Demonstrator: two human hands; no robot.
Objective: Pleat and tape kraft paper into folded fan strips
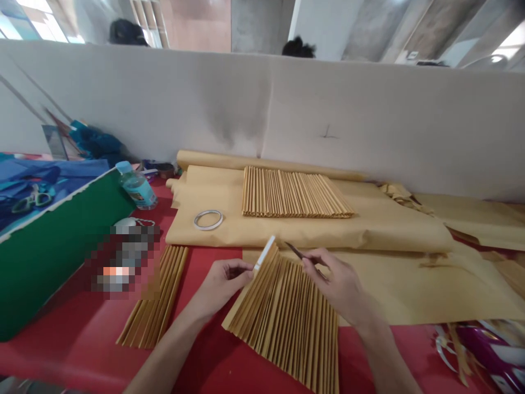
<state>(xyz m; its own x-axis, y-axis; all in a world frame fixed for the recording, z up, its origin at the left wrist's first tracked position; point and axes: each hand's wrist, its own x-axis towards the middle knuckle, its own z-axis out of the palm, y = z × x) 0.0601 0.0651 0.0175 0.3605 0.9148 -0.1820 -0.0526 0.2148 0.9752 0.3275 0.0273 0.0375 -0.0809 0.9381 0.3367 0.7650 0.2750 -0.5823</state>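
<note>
A fan-folded sheet of tan paper [287, 323] lies on the red table in front of me. My left hand [223, 282] pinches its upper left edge, where a white strip of tape [264, 254] runs along the fold. My right hand [334, 279] is closed around a thin dark pointed tool [297, 253], whose tip hovers just above the pleats near the tape strip.
A second pleated sheet [293, 192] rests on flat tan paper [369, 227], beside a tape roll [208, 219]. Another folded stack [158, 298] lies left. A green board [49, 246], a bottle [137, 186], and shiny purple ribbon [488, 345] surround the area. A grey partition stands behind.
</note>
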